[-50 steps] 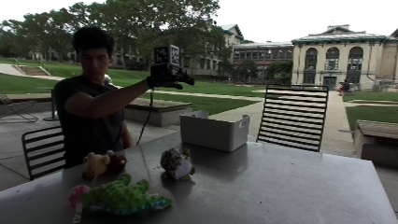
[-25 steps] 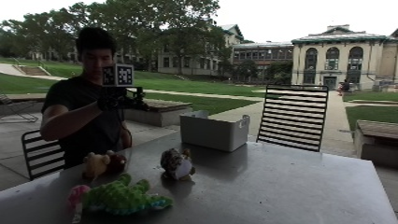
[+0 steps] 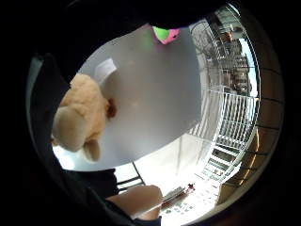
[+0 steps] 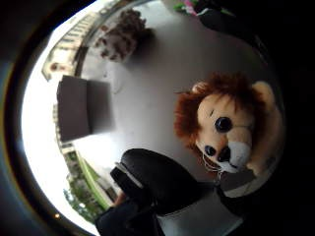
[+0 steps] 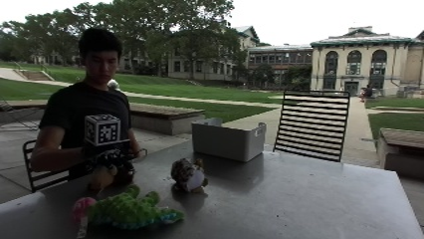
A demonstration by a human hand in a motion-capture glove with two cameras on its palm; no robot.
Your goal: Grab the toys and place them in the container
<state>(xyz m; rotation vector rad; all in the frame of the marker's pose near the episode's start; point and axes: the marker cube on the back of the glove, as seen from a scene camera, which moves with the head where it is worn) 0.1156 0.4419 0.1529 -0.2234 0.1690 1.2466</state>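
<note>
A lion toy [image 5: 101, 178] with a brown mane sits on the grey table [image 5: 298, 199] at its left end, in front of the person. My gloved right hand [image 5: 110, 156] hovers right over its head. In the thumb side palm view the lion [image 4: 226, 123] is close, face up, and the gloved thumb [image 4: 157, 179] stands apart from it, gripping nothing. The little finger side palm view shows the lion's pale back [image 3: 82, 117]. An owl toy [image 5: 187, 175] stands mid-table. A green and pink toy [image 5: 129, 211] lies near the front edge. The grey container [image 5: 227, 139] stands at the back.
A black slatted chair [image 5: 311, 124] stands behind the table beside the container. The person sits on another chair [image 5: 36, 167] at the left. The right half of the table holds nothing. The person's bare hand is not clearly in view.
My gloved hand has come down from shoulder height, near the container's side, to just above the lion toy at the left. The toys and the container have not moved.
</note>
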